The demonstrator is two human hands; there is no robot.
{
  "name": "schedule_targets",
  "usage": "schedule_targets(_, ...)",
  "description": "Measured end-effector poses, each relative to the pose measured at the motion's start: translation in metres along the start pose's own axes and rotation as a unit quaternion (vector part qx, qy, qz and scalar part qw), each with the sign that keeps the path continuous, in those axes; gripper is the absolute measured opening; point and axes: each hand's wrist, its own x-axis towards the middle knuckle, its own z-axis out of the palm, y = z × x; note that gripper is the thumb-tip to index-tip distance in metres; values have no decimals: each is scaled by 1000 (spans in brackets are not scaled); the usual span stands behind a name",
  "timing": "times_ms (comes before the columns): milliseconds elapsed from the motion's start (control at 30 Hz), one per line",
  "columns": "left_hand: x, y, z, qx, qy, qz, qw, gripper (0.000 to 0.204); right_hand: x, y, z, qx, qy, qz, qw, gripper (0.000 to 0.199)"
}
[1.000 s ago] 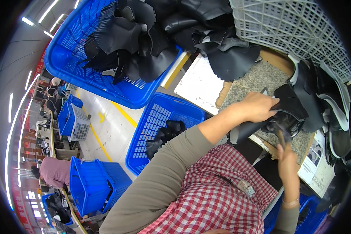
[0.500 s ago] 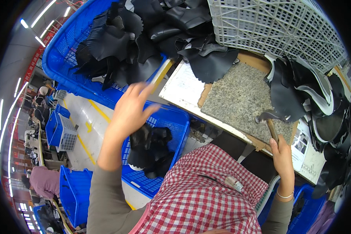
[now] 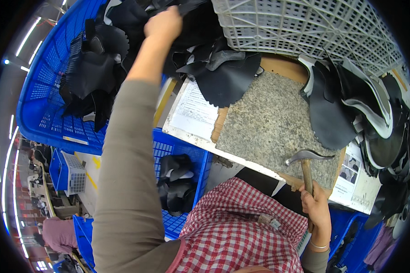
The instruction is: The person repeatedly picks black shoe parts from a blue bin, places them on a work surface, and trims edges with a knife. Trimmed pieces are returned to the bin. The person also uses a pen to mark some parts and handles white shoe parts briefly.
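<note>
The left hand (image 3: 164, 25) pinches a black leather piece (image 3: 193, 6) past the worktop's (image 3: 370, 185) left edge, the right hand (image 3: 317, 208) wraps a hammer (image 3: 307, 175) by its front edge, a fetching step, I'd say, calling for a clean lift.

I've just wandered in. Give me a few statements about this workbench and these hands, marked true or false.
1. The right hand grips a hammer by its handle. True.
2. The left hand is at the black pieces near the view's top edge. True.
3. The hammer's head is hidden. False: it shows against the speckled slab.
4. Plain green cloth covers the person's front. False: it's a red-and-white checked apron.
</note>
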Motion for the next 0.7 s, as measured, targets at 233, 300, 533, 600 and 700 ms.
schedule_targets(233,-190,-133,-86,-364,232,-102,896,49,1,13,3,-48,-59,-80,994,8)
schedule_targets(300,-230,-139,-112,-355,141,-265,885,49,-5,12,11,-68,-59,-117,989,13)
schedule_targets(533,-244,15,-87,-337,310,202,866,52,-48,13,26,-134,43,-262,955,16)
schedule_targets(600,-253,78,-64,-347,202,285,870,66,-48,16,21,-216,108,-260,935,20)
schedule_targets(700,-277,147,-35,-238,-125,309,912,77,-32,19,13,-331,192,-331,863,26)
